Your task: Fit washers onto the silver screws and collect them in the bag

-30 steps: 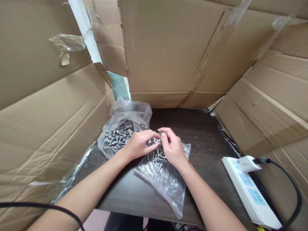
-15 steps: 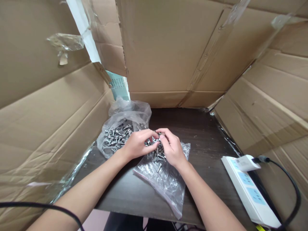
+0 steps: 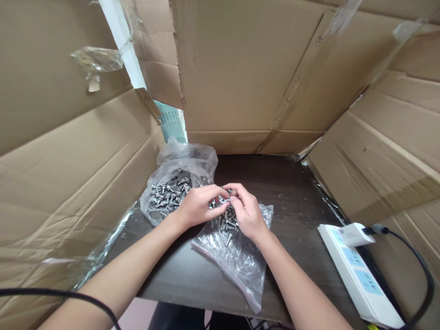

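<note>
My left hand (image 3: 201, 202) and my right hand (image 3: 249, 214) meet fingertip to fingertip above a clear zip bag (image 3: 233, 266). Both are closed in a pinch around a small silvery bolt (image 3: 227, 200), partly hidden by the fingers. Below them, a pile of loose metal bolts (image 3: 228, 224) lies on the zip bag, one bolt (image 3: 228, 239) a little apart towards me. Left of my left hand, an opened thin plastic bag (image 3: 202, 153) holds many more bolts (image 3: 168, 196) with wide heads.
Cardboard walls (image 3: 247, 68) enclose the dark wooden table (image 3: 264, 178) at the back and both sides. At the right stands a white power strip (image 3: 360, 275) with a plugged-in white adapter (image 3: 357, 233) and black cable. Another black cable (image 3: 68, 293) crosses the lower left.
The whole view has shifted slightly to the right. My fingers have moved only a little around the small bolt; the bags and piles lie as before.
</note>
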Available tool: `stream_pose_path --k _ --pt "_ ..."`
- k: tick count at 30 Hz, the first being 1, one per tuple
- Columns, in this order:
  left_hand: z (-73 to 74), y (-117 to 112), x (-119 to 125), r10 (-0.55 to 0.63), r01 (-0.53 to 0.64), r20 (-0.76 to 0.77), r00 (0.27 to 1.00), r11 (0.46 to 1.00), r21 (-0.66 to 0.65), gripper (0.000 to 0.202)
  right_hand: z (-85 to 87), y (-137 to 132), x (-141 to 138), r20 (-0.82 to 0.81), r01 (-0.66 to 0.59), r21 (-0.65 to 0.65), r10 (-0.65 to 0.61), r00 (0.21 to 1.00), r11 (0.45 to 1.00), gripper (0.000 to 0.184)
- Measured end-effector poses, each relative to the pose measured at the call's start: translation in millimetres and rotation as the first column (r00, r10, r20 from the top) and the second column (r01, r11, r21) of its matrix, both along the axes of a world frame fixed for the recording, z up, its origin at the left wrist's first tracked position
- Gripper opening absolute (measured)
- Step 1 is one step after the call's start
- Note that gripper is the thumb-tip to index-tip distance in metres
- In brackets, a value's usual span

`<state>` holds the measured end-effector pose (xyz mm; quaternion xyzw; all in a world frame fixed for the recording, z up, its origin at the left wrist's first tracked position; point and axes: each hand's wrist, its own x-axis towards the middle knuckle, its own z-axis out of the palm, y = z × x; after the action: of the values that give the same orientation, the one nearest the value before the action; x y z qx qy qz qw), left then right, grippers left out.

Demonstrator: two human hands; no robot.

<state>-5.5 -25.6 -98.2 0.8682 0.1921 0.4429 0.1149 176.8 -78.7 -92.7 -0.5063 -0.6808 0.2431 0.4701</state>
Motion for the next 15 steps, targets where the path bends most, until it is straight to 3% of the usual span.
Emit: stream_pose_path --k 15 --pt "-0.6 0.5 -0.7 0.019 -0.020 -0.012 1.000 1.000 -0.015 0.009 -1.1 0.2 -0.7 0.003 0.025 0.022 -0.025 1.000 0.999 0.030"
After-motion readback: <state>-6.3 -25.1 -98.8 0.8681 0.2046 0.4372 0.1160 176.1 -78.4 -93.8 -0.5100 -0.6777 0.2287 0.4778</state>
